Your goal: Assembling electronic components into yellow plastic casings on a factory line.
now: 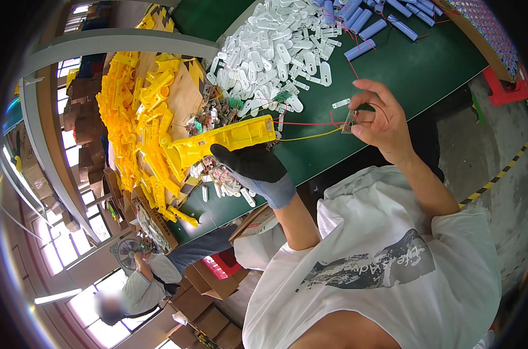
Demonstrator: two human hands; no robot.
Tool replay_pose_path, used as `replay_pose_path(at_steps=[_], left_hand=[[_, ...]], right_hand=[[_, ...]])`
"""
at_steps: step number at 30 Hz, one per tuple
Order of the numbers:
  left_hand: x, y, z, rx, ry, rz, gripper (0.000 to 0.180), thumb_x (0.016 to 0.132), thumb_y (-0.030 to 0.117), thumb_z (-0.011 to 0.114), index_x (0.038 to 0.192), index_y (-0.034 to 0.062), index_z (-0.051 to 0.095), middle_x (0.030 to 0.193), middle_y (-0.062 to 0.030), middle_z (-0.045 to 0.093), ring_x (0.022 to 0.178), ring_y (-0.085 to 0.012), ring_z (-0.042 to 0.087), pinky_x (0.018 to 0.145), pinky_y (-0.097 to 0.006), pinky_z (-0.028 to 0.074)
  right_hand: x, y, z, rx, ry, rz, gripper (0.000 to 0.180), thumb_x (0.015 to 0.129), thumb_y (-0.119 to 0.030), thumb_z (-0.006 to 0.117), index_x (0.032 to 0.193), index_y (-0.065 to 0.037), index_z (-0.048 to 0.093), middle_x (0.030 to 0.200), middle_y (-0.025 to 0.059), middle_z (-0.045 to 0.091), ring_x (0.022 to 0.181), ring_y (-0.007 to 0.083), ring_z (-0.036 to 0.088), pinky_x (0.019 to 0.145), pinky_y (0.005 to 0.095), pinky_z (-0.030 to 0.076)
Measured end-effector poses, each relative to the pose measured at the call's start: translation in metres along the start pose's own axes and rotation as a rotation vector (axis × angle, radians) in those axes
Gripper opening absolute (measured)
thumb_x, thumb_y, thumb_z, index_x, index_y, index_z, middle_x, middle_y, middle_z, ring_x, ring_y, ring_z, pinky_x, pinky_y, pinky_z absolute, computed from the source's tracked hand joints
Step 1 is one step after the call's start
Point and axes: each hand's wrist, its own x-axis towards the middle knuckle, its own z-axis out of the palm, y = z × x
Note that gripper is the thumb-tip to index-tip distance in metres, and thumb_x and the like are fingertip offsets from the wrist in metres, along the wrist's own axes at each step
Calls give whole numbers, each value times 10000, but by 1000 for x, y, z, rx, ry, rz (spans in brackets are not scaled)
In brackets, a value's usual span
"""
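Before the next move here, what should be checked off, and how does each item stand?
1. Yellow plastic trough-shaped housing held by the black-and-grey gloved left hand: ok.
2. Small rectangular circuit board held in the bare right hand's fingers: ok.
3. Thin yellow wire between housing and board, no visible break: ok.
4. Space around housing free of loose parts: not ok; heaped oblong white plastic pieces lie nearby.
5. Wire joints sound: cannot tell, too small.

I count one gloved hand [253, 170], one bare hand [385, 125], one held yellow housing [235, 138], one held circuit board [348, 123], dozens of white pieces [283, 53], over ten blue cylinders [373, 29].
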Motion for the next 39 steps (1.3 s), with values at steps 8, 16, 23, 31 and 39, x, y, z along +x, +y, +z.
replay_pose_path(at_steps=[8,16,23,31,39], left_hand=[[0,2,-1,-81,-119,31,452,979,456,476,1230,85,532,1150,-90,622,1021,-246,606,909,-424,477],[-6,0,19,88,-120,-49,507,976,507,458,1188,47,485,1006,-74,593,901,-180,602,772,-329,494],[1,-6,3,97,-32,48,464,981,475,468,1191,62,478,1032,-91,582,848,-180,604,727,-321,491],[-23,-20,-10,284,-187,-62,425,942,142,577,1304,42,378,1044,-132,577,850,-221,624,774,-359,526],[-51,-30,-11,324,-234,-233,361,972,258,511,1233,14,472,864,-95,601,679,-190,592,618,-310,495]], right_hand=[[2,-3,-9,-317,-141,-141,480,729,104,667,1182,8,541,1036,107,614,868,136,635,797,265,530],[4,-26,-9,-618,-512,101,209,756,2,712,961,-21,678,935,63,669,774,123,655,694,245,548],[4,-32,-11,-549,-371,282,201,728,11,765,910,32,683,816,65,656,693,101,655,651,219,549],[31,-20,9,-475,-234,301,294,849,-248,720,728,14,663,588,23,599,540,53,574,490,193,437],[38,-6,26,-582,-130,186,342,856,-235,712,631,-17,576,538,-2,523,457,42,446,419,211,310]])
